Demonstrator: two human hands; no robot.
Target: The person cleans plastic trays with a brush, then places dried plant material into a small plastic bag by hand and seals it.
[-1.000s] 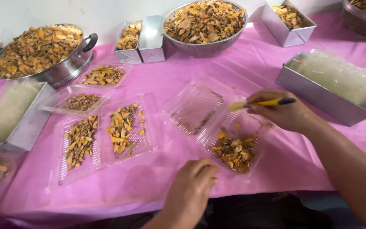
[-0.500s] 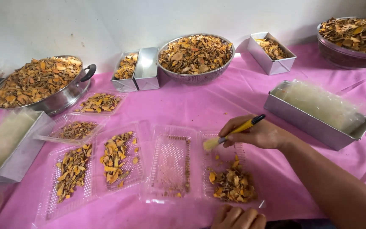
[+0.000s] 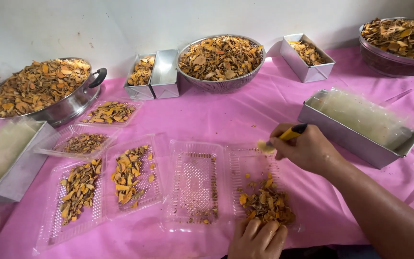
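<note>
Two hands: right hand (image 3: pixel 307 149) grips a yellow brush (image 3: pixel 283 136); left hand (image 3: pixel 257 239), fingers curled, steadies the clear tray (image 3: pixel 252 163).

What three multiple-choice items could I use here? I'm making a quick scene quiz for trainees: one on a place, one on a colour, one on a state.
1. Where does the left hand rest?
A. On the near edge of the open clear clamshell tray
B. On the round mesh bowl
C. On the handled pot

2. What colour is the tablecloth?
A. White
B. Green
C. Pink

3. What is the state of the small brush?
A. Lying on the cloth
B. Gripped in the right hand, bristles over the tray
C. Standing in a tin

Answers: 1 A, the fingers sit at the tray's front edge beside the heap of dried chips. 2 C, pink cloth shows between all the containers. 3 B, the fingers close round its yellow handle.
</note>
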